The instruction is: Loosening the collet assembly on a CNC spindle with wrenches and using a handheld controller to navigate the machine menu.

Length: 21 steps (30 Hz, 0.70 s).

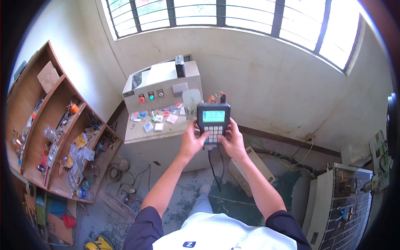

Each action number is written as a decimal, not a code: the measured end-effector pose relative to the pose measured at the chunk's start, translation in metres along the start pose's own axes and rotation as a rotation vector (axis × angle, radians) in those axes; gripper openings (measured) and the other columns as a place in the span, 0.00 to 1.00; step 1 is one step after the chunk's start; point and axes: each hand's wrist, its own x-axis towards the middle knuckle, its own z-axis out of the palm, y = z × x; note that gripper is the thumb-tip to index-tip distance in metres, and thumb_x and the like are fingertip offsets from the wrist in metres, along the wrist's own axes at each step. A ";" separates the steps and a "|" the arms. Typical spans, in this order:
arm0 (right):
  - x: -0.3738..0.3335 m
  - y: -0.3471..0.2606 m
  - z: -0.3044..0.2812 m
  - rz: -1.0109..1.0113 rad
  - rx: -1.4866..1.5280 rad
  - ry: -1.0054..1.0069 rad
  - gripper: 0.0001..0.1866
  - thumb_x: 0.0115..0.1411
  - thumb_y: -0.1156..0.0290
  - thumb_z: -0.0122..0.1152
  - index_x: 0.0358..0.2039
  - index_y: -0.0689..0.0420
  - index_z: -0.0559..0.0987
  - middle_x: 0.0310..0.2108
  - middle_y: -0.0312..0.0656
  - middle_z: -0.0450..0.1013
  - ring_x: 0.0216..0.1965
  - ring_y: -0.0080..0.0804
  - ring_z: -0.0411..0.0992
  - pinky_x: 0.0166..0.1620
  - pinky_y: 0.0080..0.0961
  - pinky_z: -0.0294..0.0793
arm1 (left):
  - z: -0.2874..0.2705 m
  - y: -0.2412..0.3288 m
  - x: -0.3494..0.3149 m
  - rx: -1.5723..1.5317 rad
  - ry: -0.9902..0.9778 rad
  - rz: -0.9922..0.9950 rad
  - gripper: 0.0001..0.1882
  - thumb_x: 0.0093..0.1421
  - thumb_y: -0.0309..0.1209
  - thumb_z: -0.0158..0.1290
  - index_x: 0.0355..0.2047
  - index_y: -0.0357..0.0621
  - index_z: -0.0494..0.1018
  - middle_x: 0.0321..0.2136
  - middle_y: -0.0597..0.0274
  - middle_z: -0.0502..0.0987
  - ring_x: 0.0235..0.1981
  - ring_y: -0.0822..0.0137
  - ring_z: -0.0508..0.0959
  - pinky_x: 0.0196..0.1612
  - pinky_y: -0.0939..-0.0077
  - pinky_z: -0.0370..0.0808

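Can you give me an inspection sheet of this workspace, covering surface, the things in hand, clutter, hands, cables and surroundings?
Surface: grey control cabinet with a sloped panel of red and green buttons and a flat ledge in front.
Things in hand: handheld controller with a lit green screen and keypad, held up in both hands.
Clutter: small plastic bags and coloured bits scattered on the ledge.
Hands: left hand and right hand grip the controller's sides, thumbs on the keypad.
Cables: black cable hangs from the controller's underside; loose wires on the floor.
Surroundings: wooden shelf crowded with tools on the left, barred window above, metal rack at the right, stained concrete floor.
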 end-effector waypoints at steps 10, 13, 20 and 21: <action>0.197 0.061 0.077 -0.002 -0.318 -0.036 0.39 0.48 0.74 0.65 0.60 0.59 0.58 0.42 0.53 0.69 0.45 0.47 0.71 0.48 0.34 0.71 | -0.035 -0.093 0.186 0.340 0.010 0.009 0.24 0.47 0.30 0.63 0.43 0.34 0.69 0.32 0.54 0.72 0.33 0.61 0.74 0.38 0.68 0.72; 0.204 0.073 0.085 0.016 -0.407 -0.088 0.40 0.48 0.73 0.65 0.61 0.58 0.58 0.44 0.53 0.67 0.46 0.48 0.69 0.51 0.36 0.69 | -0.037 -0.123 0.186 0.451 0.015 0.047 0.31 0.48 0.37 0.62 0.49 0.33 0.67 0.34 0.47 0.70 0.39 0.51 0.72 0.43 0.61 0.70; 0.164 0.097 0.091 0.119 -0.200 -0.219 0.42 0.49 0.74 0.63 0.63 0.54 0.54 0.46 0.58 0.69 0.47 0.47 0.71 0.49 0.35 0.71 | -0.044 -0.133 0.145 0.521 -0.079 -0.063 0.40 0.51 0.43 0.60 0.58 0.33 0.60 0.36 0.39 0.69 0.41 0.44 0.71 0.47 0.58 0.68; 0.156 0.098 0.091 0.121 -0.200 -0.227 0.42 0.49 0.74 0.63 0.63 0.54 0.54 0.46 0.58 0.69 0.47 0.47 0.71 0.49 0.35 0.71 | -0.044 -0.140 0.134 0.511 -0.092 -0.062 0.40 0.52 0.42 0.60 0.59 0.32 0.58 0.37 0.38 0.69 0.40 0.44 0.72 0.46 0.58 0.69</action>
